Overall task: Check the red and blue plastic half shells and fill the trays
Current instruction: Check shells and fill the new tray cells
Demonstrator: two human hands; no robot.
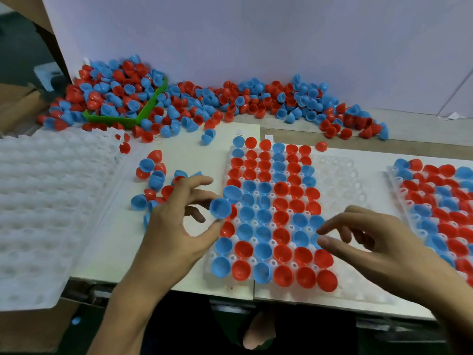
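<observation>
- The left hand pinches a blue half shell between thumb and fingers, holding it open side up just over the left edge of the middle tray.
- The right hand hovers low over the tray's near right part, fingers spread and fairly straight, gripping nothing; whether its fingertips touch the blue shell beneath them is hard to tell, since they are blurred.
- The middle tray is clear plastic; its left and centre columns are filled with red and blue half shells, cup side up, while the right columns hold none.
- A second tray at the right edge is filled with red and blue shells and is cut off by the frame.
- A stack of white empty trays lies on the left, reaching over the table's near edge.
- A small cluster of loose shells sits on the white sheet between that stack and the middle tray, just beyond the left hand.
- One red shell lies dome up just beyond the middle tray's far right corner.
- Farthest off, a long heap of shells runs along the pale wall, spilling over a green bin at the left.
</observation>
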